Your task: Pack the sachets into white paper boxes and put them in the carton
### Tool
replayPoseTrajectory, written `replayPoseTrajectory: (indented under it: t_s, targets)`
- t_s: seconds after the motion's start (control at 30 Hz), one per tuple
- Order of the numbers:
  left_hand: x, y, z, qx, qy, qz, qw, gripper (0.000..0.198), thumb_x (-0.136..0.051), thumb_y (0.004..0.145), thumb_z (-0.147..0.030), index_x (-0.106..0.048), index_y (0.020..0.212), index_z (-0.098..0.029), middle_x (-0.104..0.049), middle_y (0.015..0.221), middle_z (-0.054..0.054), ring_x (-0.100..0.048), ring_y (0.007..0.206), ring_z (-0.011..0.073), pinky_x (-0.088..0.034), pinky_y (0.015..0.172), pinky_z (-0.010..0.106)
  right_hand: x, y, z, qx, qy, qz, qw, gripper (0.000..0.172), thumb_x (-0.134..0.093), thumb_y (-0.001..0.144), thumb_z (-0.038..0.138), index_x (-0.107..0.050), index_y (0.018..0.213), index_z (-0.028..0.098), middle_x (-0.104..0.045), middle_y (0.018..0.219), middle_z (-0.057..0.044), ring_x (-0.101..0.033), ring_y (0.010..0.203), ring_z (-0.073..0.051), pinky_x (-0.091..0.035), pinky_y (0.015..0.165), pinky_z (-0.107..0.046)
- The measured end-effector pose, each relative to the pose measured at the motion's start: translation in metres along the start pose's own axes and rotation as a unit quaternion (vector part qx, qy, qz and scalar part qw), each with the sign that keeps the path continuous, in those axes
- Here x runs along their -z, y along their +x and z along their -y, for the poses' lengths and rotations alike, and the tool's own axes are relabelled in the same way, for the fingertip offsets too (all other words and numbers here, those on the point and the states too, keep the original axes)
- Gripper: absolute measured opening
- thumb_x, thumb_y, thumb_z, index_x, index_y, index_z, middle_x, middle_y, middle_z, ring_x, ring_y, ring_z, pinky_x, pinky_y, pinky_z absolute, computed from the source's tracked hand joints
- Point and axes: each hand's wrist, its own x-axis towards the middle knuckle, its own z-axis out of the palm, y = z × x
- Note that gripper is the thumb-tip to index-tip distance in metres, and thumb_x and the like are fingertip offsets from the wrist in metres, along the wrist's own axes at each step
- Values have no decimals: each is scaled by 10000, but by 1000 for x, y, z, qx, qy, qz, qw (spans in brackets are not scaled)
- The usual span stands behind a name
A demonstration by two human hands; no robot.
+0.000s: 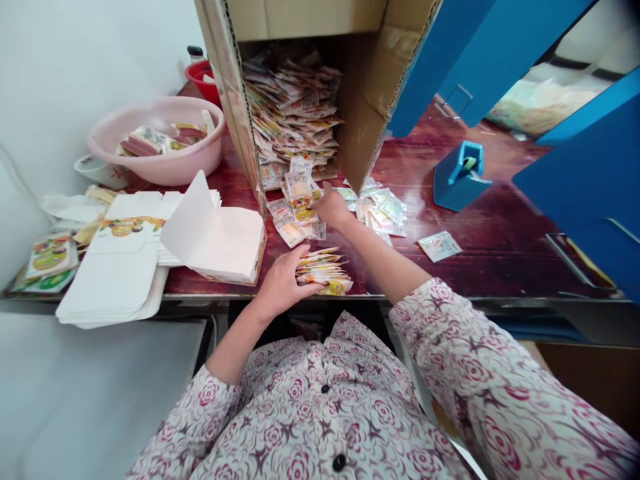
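Note:
A row of small printed sachets (324, 272) stands packed together at the table's front edge. My left hand (284, 283) is curled round the left end of that row, thumb in front and fingers behind. Farther forward, my right hand (332, 207) has its fingers closed at the edge of a yellow-and-white sachet (304, 212) in front of the carton; the fingertips are partly hidden. Other loose sachets (290, 230) lie beside it. The open cardboard carton (367, 100), tipped towards me, holds a big heap of sachets (295, 107).
Left of my hands are an open white box (233, 243) and a stack of flat box blanks (113, 273). Behind them stands a pink basin (165, 167) with packets. On the right are scattered clear sachets (383, 210), a single sachet (440, 247), a blue holder (453, 183) and blue bins (590, 173).

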Motion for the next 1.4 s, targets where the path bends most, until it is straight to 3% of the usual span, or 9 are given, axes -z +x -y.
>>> replayPoseTrajectory:
  t_s: [0.2,0.27,0.43,0.7,0.87,0.97,1.17,1.27,1.4]
  targets:
    - [0,0,0,-4,-5,4,1000,748,-816,728,-314,-488,1389,-195,-596,1406,136,-572,1295,320,-452,1119,513,8,-12,-10,38,-40,-6,998,354,-509,964,380,-707,1095,116,-736,1112,-165,-679,1074,-281,-492,895,-329]
    - [0,0,0,-9,-3,6,1000,736,-809,737,-312,-487,1387,-189,-599,1401,139,-573,1291,320,-453,1116,519,0,-14,2,20,-53,7,998,451,-581,920,447,-669,1171,82,-720,1137,-205,-676,1083,-312,-501,887,-352]
    - [0,-2,0,-21,-6,2,1000,765,-807,747,-313,-446,1409,-182,-559,1442,153,-555,1312,320,-442,1129,519,-10,-1,21,-6,32,10,999,515,-585,898,190,-503,1378,24,-689,1218,-216,-662,1119,-279,-494,897,-332]
    - [-2,-1,6,-61,-21,-20,998,675,-807,746,-318,-477,1328,-230,-533,1413,125,-527,1341,290,-422,1153,490,26,-40,-27,180,174,64,966,197,-618,881,301,-757,868,162,-737,894,-22,-647,855,-154,-466,773,-236]
    - [-5,-1,8,-74,-19,-80,994,954,-863,675,-320,-326,1458,-230,-335,1567,181,-309,1494,333,-289,1226,538,38,-85,-34,253,127,209,936,423,-421,986,420,-737,829,187,-705,797,-22,-619,761,-153,-459,738,-275]
    - [-2,0,7,-28,-51,-25,998,914,-814,730,-326,-313,1490,-244,-420,1540,166,-424,1426,342,-359,1181,549,44,-97,-25,284,61,224,930,391,-505,946,506,-723,1093,217,-742,1000,-60,-661,905,-208,-476,811,-316]
    - [0,1,0,36,-87,2,996,942,-779,748,-276,-262,1531,-189,-538,1453,183,-515,1353,327,-415,1146,527,37,-118,-8,297,-75,197,931,870,-826,654,497,-531,1396,152,-672,1256,-191,-635,1115,-375,-495,913,-457]
    - [0,-12,-9,-7,-64,-57,996,858,-744,798,-289,-287,1515,-172,-487,1495,191,-485,1383,312,-411,1162,512,26,-128,-8,296,-92,170,936,761,-723,748,440,-498,1398,114,-638,1298,-216,-626,1137,-373,-493,932,-471]
    - [15,-51,-21,-88,-4,-224,971,434,-571,945,-263,-478,1368,-247,-632,1324,93,-611,1225,228,-498,1095,446,14,-141,-9,276,-117,126,946,721,-676,747,393,-491,1374,90,-631,1270,-242,-630,1106,-384,-486,932,-494]
